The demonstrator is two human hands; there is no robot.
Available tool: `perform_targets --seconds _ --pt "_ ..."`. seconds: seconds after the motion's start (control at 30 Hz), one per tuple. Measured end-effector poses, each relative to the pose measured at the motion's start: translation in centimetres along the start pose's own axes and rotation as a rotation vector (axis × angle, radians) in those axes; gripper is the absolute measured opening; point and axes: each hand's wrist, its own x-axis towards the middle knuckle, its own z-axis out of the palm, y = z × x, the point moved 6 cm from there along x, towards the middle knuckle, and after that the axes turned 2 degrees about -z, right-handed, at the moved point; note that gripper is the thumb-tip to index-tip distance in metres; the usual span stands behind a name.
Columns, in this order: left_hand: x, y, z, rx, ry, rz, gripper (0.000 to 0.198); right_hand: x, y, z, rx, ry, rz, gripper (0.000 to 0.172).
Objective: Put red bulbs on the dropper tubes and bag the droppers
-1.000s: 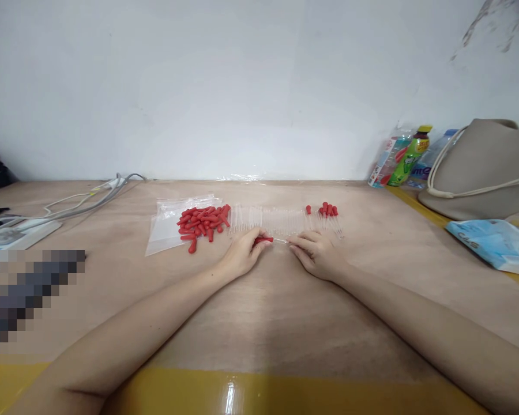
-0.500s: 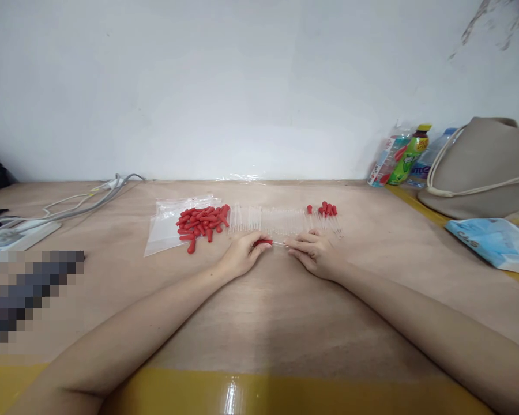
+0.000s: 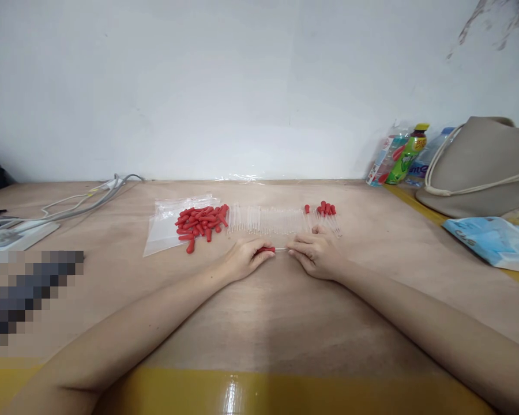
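1. A person's left hand (image 3: 245,259) pinches a red rubber bulb (image 3: 266,249) between thumb and fingers at a wooden tabletop (image 3: 199,323).
2. The right hand (image 3: 318,253) pinches a slender clear pipette tube (image 3: 281,249), which meets the bulb's mouth between the two hands.
3. Beyond them, loose red bulbs (image 3: 201,222) lie partly on a clear plastic bag (image 3: 159,233), beside lined-up clear tubes (image 3: 268,220) and, rightmost, bulb-capped droppers (image 3: 326,210).

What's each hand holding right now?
Left hand: closed, holding a red bulb.
Right hand: closed, holding a clear tube.
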Motion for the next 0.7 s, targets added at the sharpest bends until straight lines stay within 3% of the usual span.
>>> perform_targets --seconds 0.27,0.7 --pt "-0.2 0.9 -0.1 0.026 0.045 0.134 0.015 0.4 -0.4 0.4 0.039 -0.067 0.030 0.030" --pt "0.2 0.3 -0.1 0.054 0.079 0.149 0.011 1.8 -0.7 0.5 0.078 -0.230 0.086 0.028"
